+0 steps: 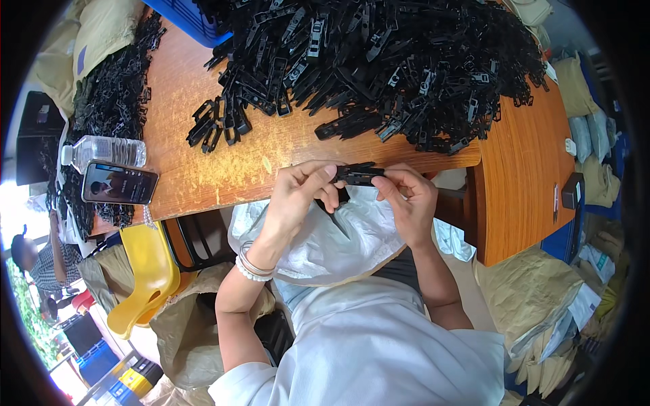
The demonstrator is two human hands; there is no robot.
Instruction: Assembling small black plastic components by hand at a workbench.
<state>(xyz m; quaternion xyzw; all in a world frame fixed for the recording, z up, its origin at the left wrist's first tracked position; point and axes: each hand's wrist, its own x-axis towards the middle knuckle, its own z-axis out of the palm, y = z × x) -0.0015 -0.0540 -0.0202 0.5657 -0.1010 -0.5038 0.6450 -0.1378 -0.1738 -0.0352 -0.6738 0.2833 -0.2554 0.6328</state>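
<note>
Just over the table's front edge, a few slim black plastic parts (359, 175) lie stacked lengthwise between my hands. My left hand (301, 193) pinches their left end between thumb and fingers. The right end is gripped by my right hand (408, 201), its thumb on the near side. Below, a white plastic bag (305, 247) is spread open on my lap, and a dark pointed piece (336, 220) shows inside it. Beyond my hands, a large heap of similar black parts (365, 68) covers the far middle of the table. A small group of them (218, 126) lies apart at its left.
The wooden table (183, 169) has worn varnish. At left are a phone (120, 183), a clear bottle (108, 151) and more black parts (112, 101). A blue basket (193, 20) stands behind. Beside me are a yellow chair (145, 271) and brown sacks (528, 291); another person (51, 260) is far left.
</note>
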